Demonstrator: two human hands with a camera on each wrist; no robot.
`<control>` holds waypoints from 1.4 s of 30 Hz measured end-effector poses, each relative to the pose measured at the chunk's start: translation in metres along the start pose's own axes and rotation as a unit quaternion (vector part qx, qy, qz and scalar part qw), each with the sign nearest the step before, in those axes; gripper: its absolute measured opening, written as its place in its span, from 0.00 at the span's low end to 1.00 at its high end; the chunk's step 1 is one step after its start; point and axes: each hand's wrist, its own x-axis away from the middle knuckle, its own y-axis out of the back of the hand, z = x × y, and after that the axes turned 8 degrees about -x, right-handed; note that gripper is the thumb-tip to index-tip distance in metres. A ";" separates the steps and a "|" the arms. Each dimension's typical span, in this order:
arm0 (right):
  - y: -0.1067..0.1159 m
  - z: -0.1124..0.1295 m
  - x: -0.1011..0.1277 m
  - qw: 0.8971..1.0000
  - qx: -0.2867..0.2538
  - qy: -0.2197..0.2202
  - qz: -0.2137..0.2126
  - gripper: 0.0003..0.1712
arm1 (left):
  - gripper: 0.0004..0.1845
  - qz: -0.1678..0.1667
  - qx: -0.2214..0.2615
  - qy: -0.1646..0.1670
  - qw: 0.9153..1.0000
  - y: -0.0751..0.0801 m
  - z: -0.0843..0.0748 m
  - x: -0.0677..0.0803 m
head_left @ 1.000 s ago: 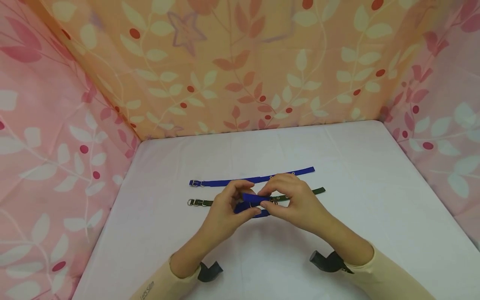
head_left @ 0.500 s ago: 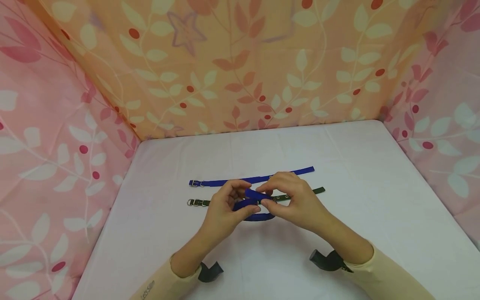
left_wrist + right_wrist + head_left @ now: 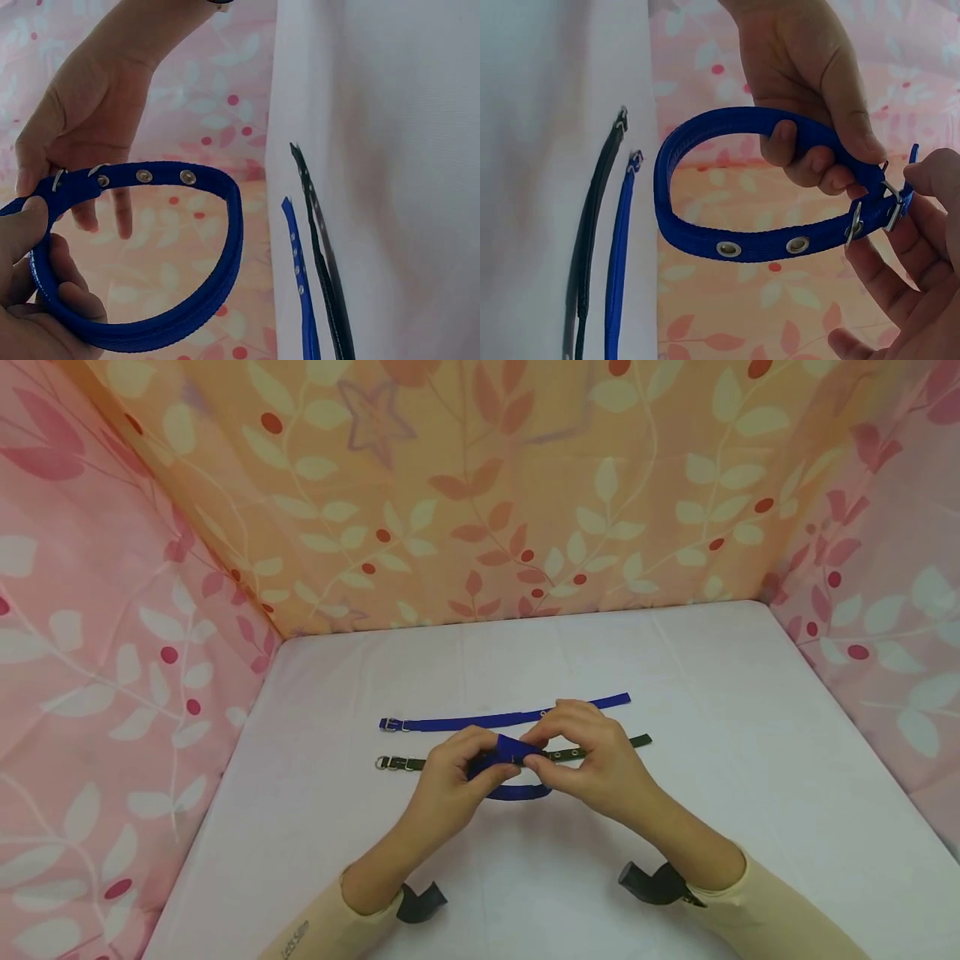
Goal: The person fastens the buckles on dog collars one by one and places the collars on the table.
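Blue collar is hanging looped above the surface, the left hand curling its fingers round it and the right hand pinching near the buckle, while a strap flap is showing broader than half a second ago (fastening apparently under way, unfinished).

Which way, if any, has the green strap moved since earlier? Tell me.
No: judged by the white table, the green strap lies where it did.

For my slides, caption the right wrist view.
Left hand and right hand hold a looped blue strap near its buckle; a dark strap and a second blue strap lie on a white surface.
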 end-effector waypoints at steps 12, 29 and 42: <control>0.008 0.003 -0.001 0.998 0.012 -0.031 0.044 0.17 | 0.09 -0.022 0.000 -0.058 0.998 -0.008 0.001 0.005; 0.017 0.011 -0.001 0.988 0.089 -0.011 0.129 0.16 | 0.09 -0.027 -0.043 -0.120 0.991 -0.013 -0.001 0.008; 0.018 0.018 0.000 0.982 0.137 0.018 0.131 0.14 | 0.09 -0.028 -0.094 -0.172 0.980 -0.010 -0.006 0.006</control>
